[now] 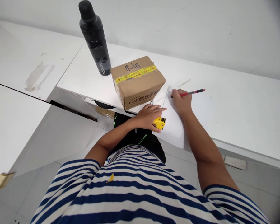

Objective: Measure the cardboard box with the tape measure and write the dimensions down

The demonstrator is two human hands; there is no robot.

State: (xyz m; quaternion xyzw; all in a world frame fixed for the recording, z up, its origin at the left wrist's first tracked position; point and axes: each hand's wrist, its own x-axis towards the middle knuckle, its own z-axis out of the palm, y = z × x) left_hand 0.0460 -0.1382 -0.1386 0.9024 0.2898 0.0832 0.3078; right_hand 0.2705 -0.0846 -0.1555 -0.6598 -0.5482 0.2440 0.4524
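My left hand (149, 116) rests at the table's front edge, fingers closed over a small yellow tape measure (159, 123). My right hand (181, 101) grips a red pen (193, 92), its tip down on a white sheet of paper (171, 124) lying on the white table (235, 109). A brown cardboard box (137, 81) sealed with yellow tape stands just left of the pen tip, close beyond my left hand. Handwriting shows on the box top.
A tall black water bottle (95, 39) stands behind the box to the left. A second white table (25, 62) adjoins on the left, with a gap between. A white wall runs along the back. My striped shirt fills the bottom.
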